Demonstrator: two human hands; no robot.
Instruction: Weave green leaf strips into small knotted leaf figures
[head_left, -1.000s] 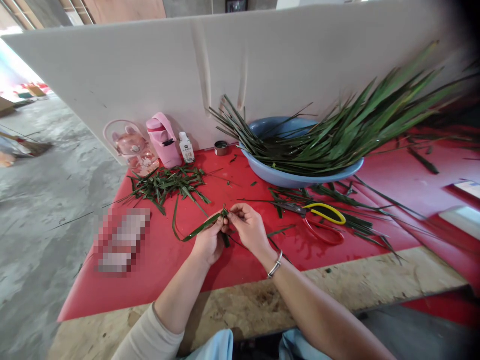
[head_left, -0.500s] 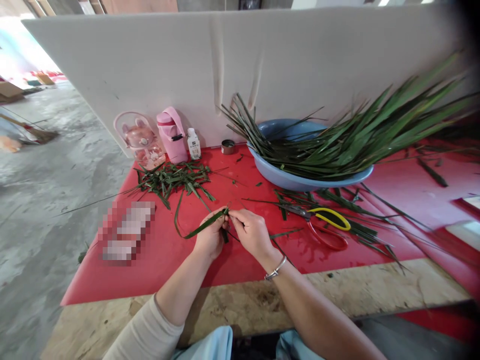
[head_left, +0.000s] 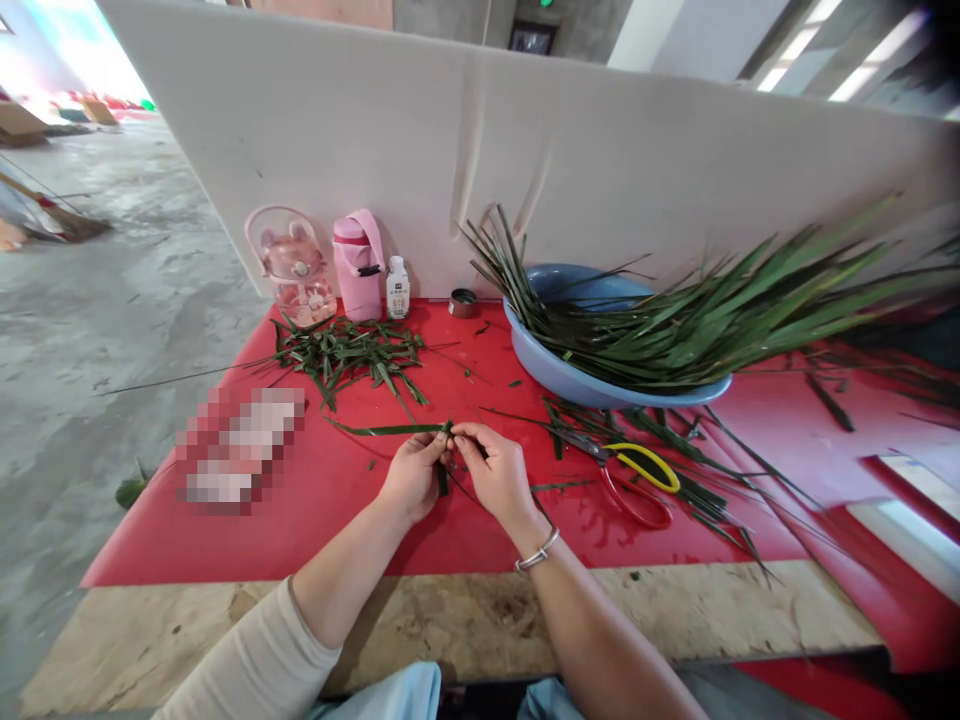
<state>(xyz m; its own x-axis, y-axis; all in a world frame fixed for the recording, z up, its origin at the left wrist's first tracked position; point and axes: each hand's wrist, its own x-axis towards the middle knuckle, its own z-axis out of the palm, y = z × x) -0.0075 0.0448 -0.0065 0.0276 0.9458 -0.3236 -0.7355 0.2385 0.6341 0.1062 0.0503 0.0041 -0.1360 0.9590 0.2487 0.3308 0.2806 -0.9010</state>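
Note:
Over the red-covered table, my left hand (head_left: 414,474) is closed on a long green leaf strip (head_left: 386,431), whose free end runs out to the left. My right hand (head_left: 496,468) pinches the same strip where it is bunched between my fingertips; the small folded part is mostly hidden. A short dark end of leaf hangs below my left fingers. To the right lie scissors (head_left: 616,468) with one yellow and one red handle, on top of cut leaf scraps (head_left: 705,500). Behind my left hand is a pile of short leaf pieces (head_left: 349,352).
A blue basin (head_left: 536,365) full of long green leaves (head_left: 712,320) stands at the back right. Along the white board (head_left: 337,130) are a clear pink bottle (head_left: 300,270), a pink flask (head_left: 358,270), a small white bottle (head_left: 398,290) and a round tin (head_left: 462,303). A blurred-out item (head_left: 240,450) lies left.
The strip's free end, which curved up in a loop, now stretches nearly straight to the left. Both hands remain pinched together on the leaf. The camera view has tilted and shifted slightly.

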